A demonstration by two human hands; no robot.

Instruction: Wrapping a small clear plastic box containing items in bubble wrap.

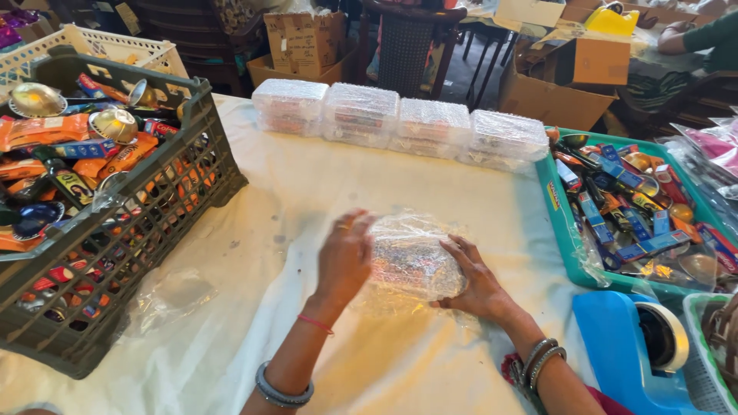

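- Work table covered by a white cloth (254,253), stained in places.
- Dark wooden chair (407,38) stands beyond the table's far edge.
- Brown cardboard boxes (304,42) stacked behind it.
- Grey floor (469,73) visible between furniture; even daylight.

Both hands (346,257) (477,280) press wrapped pack (411,257), table (292,192).

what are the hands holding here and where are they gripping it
Both hands hold one plastic-wrapped bundle on the white-covered table. The left hand presses its left end; the right hand cups its right end.
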